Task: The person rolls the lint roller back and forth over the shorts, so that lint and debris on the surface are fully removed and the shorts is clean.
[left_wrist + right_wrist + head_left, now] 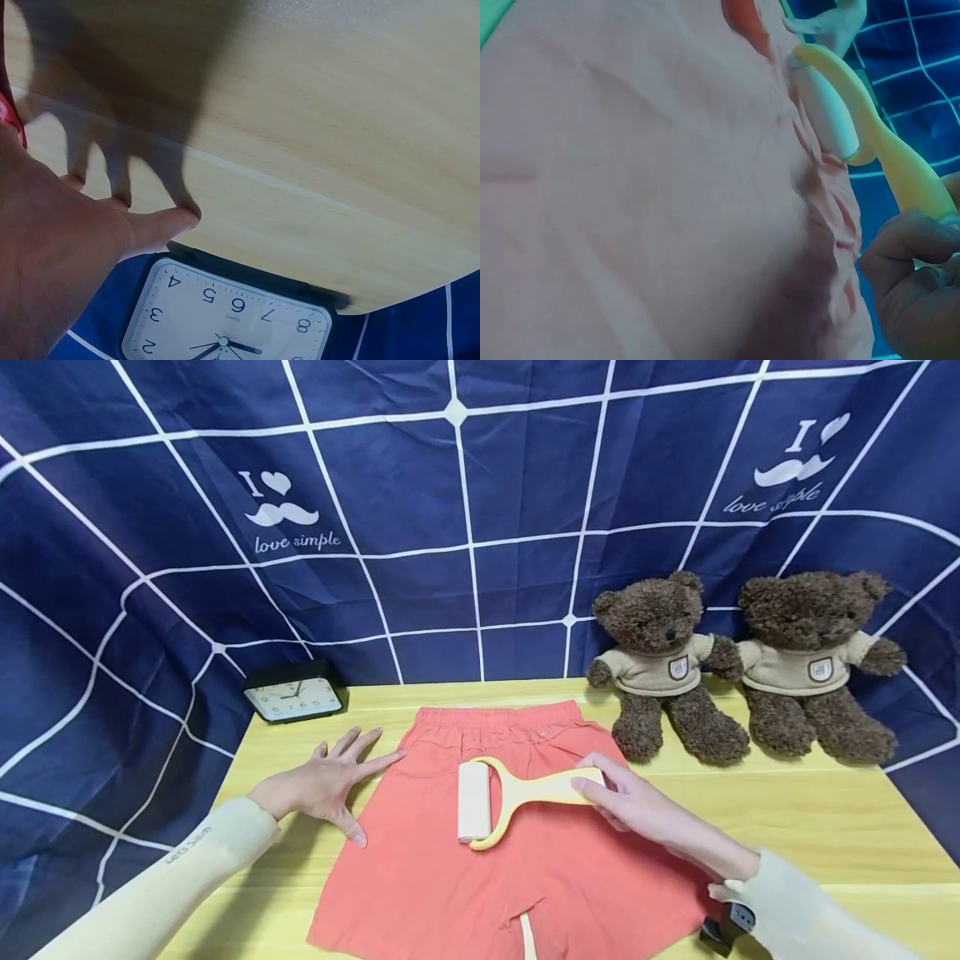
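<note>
A pair of coral-red shorts (420, 860) lies spread on the table, waistband toward the back. Over its upper middle is a lint roller (555, 787) with a yellow handle and a white roll. My right hand (637, 802) grips the end of that handle; in the right wrist view the curled fingers (911, 255) wrap it, and the white roll (825, 112) is near the fabric. At the left edge of the shorts, my left hand (330, 781) is spread with straight fingers, thumb and forefinger reaching the cloth. The left wrist view shows its fingertips (184, 217) on the wood.
A black-framed clock (296, 693) stands at the table's back left. Two brown teddy bears in beige sweaters, a left bear (652, 668) and a right bear (802, 668), sit at the back right. Blue grid-patterned cloth (420, 585) hangs behind the wooden table (840, 827).
</note>
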Tool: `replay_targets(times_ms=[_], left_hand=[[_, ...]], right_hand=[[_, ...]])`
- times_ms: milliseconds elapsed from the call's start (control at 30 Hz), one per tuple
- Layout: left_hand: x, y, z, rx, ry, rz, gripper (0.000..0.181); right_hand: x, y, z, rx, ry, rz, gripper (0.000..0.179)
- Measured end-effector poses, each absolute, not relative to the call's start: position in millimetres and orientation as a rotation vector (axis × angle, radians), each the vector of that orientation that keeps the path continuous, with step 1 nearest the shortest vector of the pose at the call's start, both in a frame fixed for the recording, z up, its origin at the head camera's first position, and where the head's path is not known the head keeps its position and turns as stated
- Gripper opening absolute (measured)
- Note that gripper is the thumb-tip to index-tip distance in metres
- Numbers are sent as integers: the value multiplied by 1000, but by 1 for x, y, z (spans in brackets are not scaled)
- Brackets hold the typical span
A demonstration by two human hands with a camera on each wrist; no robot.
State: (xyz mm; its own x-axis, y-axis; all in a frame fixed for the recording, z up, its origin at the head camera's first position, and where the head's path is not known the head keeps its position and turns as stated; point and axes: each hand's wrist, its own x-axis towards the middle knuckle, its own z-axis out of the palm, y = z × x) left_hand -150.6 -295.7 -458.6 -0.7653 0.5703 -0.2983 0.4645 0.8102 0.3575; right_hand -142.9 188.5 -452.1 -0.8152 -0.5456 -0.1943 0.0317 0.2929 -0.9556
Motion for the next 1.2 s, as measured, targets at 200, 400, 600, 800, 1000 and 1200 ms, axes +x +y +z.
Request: replay_targets(times_ms=[200, 400, 600, 800, 1000, 1200], left_hand=[[-149, -295, -457, 788, 2606, 378, 137], [-150, -296, -459, 792, 2606, 376, 137], [-150, -296, -459, 780, 2598, 391, 137], [-150, -298, -461, 802, 2605, 414, 137], [-150, -297, -460, 779, 2600, 402, 138], [-151, -295, -460, 780, 2600, 380, 137]], right_hand=[[-146, 201, -451, -445, 2059, -1576, 21], [-150, 216, -451, -469, 2049, -1577, 20], [-153, 229, -456, -558, 2033, -1604, 33], [-150, 235, -462, -456, 2076, -1601, 40], [-148, 239, -466, -429, 2205, -1612, 42], [-149, 249, -463, -413, 2241, -1565, 36]])
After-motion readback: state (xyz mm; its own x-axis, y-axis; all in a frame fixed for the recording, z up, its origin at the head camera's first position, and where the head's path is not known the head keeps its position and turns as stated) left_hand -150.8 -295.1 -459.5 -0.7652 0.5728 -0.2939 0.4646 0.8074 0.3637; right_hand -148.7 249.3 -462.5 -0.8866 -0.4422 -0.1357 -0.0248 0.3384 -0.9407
